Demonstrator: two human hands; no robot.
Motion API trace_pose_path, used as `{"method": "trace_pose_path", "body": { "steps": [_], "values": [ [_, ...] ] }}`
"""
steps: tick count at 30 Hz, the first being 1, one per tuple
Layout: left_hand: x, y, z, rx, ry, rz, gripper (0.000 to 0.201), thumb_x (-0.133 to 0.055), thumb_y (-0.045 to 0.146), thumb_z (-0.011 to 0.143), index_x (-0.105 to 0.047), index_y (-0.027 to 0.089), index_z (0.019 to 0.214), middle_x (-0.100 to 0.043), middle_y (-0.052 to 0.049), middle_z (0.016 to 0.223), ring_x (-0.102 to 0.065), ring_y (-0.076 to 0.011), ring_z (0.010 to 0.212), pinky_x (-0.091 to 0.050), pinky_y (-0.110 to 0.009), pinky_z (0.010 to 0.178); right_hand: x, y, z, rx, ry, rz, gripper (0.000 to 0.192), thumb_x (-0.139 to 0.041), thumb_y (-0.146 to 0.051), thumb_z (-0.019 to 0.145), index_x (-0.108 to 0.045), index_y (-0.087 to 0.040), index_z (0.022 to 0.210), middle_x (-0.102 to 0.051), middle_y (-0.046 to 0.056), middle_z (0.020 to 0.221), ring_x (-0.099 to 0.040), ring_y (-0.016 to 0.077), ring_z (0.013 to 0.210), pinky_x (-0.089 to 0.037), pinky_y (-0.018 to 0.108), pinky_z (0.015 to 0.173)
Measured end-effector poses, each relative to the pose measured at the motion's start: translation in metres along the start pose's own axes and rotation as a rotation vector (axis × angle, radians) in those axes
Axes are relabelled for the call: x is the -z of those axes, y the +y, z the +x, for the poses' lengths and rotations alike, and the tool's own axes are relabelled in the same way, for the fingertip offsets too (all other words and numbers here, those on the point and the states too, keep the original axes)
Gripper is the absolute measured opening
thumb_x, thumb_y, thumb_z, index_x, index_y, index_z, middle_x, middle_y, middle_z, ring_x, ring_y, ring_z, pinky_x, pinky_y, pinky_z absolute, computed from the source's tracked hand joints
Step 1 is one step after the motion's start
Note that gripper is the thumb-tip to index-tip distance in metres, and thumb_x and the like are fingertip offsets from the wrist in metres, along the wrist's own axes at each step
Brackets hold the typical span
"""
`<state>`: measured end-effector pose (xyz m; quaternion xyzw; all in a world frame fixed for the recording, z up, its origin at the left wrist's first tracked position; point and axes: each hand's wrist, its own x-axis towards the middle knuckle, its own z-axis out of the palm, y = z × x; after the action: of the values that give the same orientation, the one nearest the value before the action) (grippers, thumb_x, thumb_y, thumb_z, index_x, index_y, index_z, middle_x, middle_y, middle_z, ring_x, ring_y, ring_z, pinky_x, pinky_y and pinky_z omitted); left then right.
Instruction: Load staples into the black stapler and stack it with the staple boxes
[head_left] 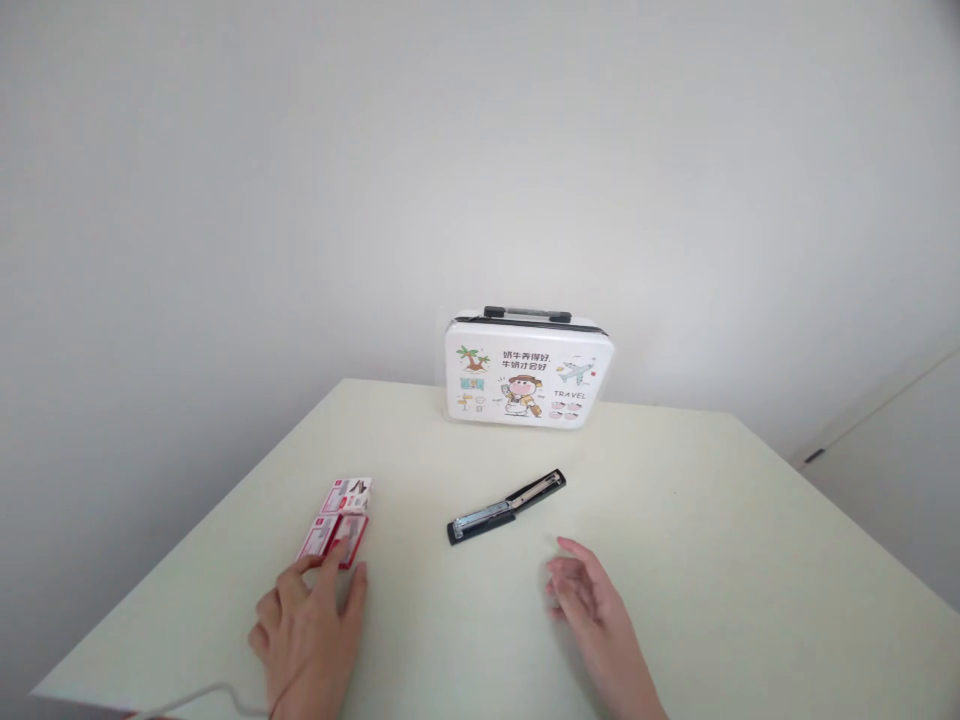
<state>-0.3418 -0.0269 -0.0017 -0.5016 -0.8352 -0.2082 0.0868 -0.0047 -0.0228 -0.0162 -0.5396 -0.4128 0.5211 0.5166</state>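
My left hand (311, 625) reaches over a small red-and-white box (317, 537); its fingers are apart, and the index fingertip lies on the box's red part. Directly behind sits a second small box (347, 494), white and pink with a dark stapler-like picture on it. A black stapler (487, 516) lies unfolded on the table between my hands, its metal staple channel facing up. Just to the front right of the stapler, my right hand (589, 605) hovers or rests with loosely curled fingers. I see nothing in its grasp.
At the back of the white table (442, 630), a white case (529, 375) with cartoon prints and a black-and-clear handle stands upright by the wall. A grey cable (202, 690) runs beside my left wrist. The table's left and right edges slant outward toward me.
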Motion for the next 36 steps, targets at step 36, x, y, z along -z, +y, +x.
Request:
{"method": "trace_pose_path", "body": {
  "steps": [36],
  "values": [
    [-0.025, 0.080, -0.020, -0.627, -0.570, -0.834, 0.047, -0.070, 0.019, 0.086, -0.062, 0.031, 0.131, -0.068, -0.005, 0.121, -0.061, -0.0237, 0.115, -0.048, -0.040, 0.105, -0.002, -0.030, 0.036, 0.073, -0.214, -0.808, 0.030, -0.057, -0.044, 0.090, -0.067, -0.018, 0.077, -0.060, -0.002, 0.061, -0.052, 0.0139, 0.056, -0.034, 0.025, 0.054]
  ]
}}
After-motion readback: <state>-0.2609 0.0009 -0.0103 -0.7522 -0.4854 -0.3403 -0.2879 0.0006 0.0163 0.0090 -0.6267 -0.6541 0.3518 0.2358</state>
